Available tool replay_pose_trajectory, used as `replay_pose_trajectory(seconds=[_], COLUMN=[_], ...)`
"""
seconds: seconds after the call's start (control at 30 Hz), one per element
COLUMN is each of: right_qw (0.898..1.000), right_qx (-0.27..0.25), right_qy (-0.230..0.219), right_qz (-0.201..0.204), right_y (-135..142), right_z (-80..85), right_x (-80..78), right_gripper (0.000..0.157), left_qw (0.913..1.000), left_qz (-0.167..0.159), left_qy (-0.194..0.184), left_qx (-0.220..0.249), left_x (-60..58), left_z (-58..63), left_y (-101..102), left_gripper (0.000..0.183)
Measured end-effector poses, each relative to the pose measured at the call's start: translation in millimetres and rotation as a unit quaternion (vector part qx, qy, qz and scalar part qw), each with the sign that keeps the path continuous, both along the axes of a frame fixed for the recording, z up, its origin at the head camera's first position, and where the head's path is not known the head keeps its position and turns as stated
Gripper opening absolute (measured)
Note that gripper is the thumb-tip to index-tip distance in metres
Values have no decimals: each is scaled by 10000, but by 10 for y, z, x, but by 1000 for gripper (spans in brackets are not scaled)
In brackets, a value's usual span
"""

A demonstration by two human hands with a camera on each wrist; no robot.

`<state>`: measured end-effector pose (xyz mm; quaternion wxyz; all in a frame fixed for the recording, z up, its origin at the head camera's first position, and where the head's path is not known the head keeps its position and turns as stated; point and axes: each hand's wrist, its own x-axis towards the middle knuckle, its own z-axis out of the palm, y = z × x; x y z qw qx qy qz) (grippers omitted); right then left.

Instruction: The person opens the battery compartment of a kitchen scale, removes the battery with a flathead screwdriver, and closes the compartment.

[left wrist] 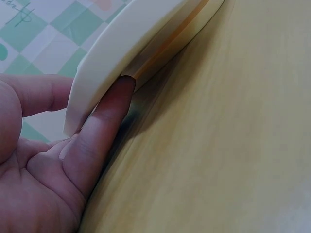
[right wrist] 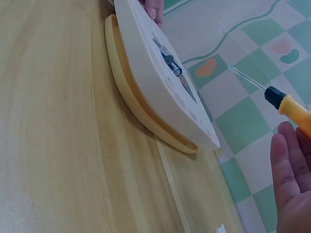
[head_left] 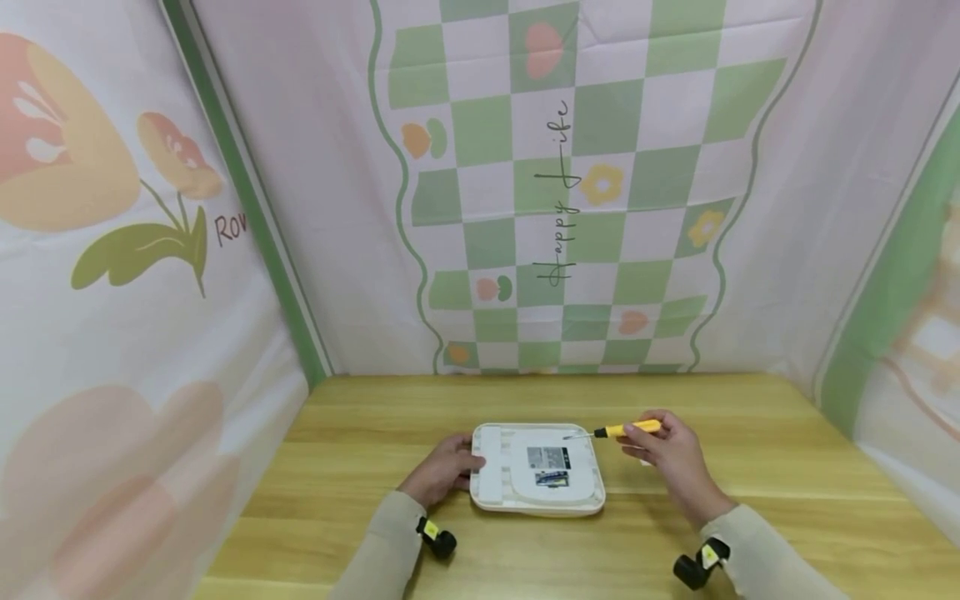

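A white rounded-square device (head_left: 495, 492) lies on the wooden table, a printed label (head_left: 547, 458) facing up. Beside the label is an uncovered battery compartment with batteries (head_left: 552, 479) inside. My left hand (head_left: 447, 468) grips the device's left edge, thumb on top and fingers underneath; the left wrist view shows a fingertip (left wrist: 116, 97) below the rim. In my right hand (head_left: 671, 454) is a screwdriver (head_left: 630, 428) with a yellow handle and black collar. Its metal shaft (right wrist: 249, 77) points left, and the tip stands above the device's surface in the right wrist view.
Near the right hand, a small white piece (right wrist: 220, 228) lies on the table (head_left: 360, 417). Printed fabric (head_left: 480, 192) hangs behind the table, with more cloth on the left (head_left: 112, 350) and right sides. Each sleeve carries a black wrist camera (head_left: 442, 543).
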<state>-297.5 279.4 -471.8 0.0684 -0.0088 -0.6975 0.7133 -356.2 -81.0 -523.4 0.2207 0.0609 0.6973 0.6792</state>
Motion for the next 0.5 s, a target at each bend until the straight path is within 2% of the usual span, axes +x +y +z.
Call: replay_pose_trajectory(seconds=[0.23, 0.5], right_qw=[9989, 9999], right_qx=[-426, 30], right_qy=[142, 82], right_qz=[-116, -127], right_y=[14, 54], right_z=[-28, -35], right_x=[-1, 11], right_gripper=[34, 29], left_qw=[10000, 10000], left_qz=[12, 16], left_qy=[36, 10], left_qx=[9, 43], left_x=[4, -22], left_z=[-16, -50], left_y=[6, 5], left_gripper=[54, 54])
